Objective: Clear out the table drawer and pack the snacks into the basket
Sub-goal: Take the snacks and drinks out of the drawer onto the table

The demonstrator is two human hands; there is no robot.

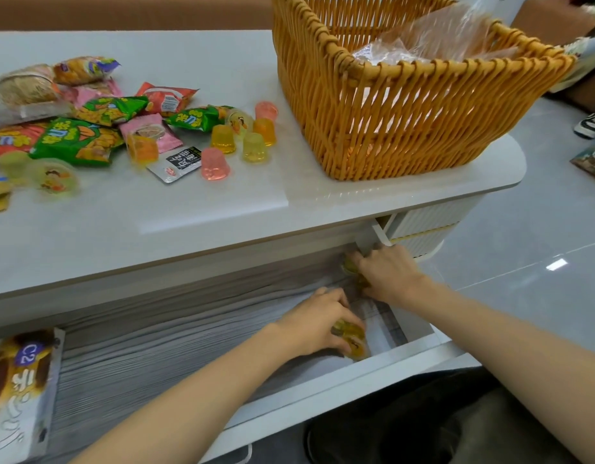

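Fingers (336,301) of the left hand (314,324) curl over a yellow-green jelly cup (351,339), which sits under the fingertips on the grey liner at the near right end of the open drawer (323,386). Just beyond them, the right hand (388,274) reaches into the drawer's far right corner. Its fingers (364,259) bend round a second jelly cup (350,266), yellowish and mostly hidden by the hand; how firm that hold is I cannot tell.

Well to the left of both sets of fingers, at the drawer's other end, a snack pack (20,390) marked C2 lies untouched. Above and beyond the right fingers, the woven basket (389,122) stands on the table (189,202), with only a clear plastic bag (433,41) showing inside. Up and to the left of the fingers, a heap of packets and jelly cups (98,128) lies on the tabletop.

The step in hand appears to be emptying the drawer, and packing has hardly begun. The next move calls for drawing both cups out from under the overhanging table edge and lifting them to the tabletop or the basket. The cups look small and slick, so a grip round the sides should serve. The C2 pack would remain.
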